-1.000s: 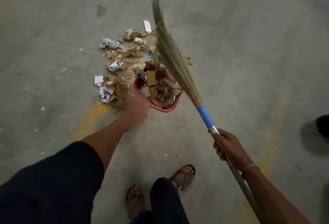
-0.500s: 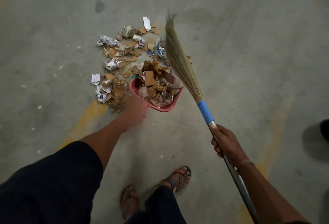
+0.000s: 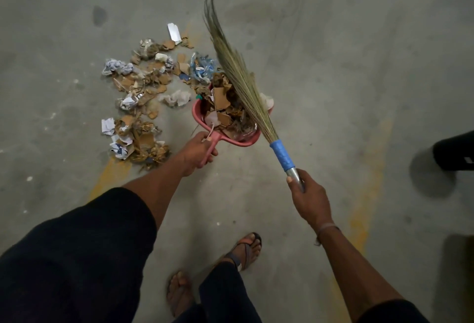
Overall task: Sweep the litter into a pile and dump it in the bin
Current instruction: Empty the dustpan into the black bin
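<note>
The litter (image 3: 143,97) covers the floor (image 3: 346,71) left of the dustpan (image 3: 230,140). The broom (image 3: 238,76) lies across the pan's right side. Right of the broom the floor is bare up to a dark thing (image 3: 454,151) at the edge.

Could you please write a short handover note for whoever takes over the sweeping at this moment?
Left hand grips the pink dustpan handle; pan is heaped with litter.
Right hand grips the broom shaft, its bristles lying over the pan.
Done: litter piled, part of it scooped.
Left: the rest of the pile lies on the floor left of the pan; sweep it in, then dump. No bin is in view.
</note>
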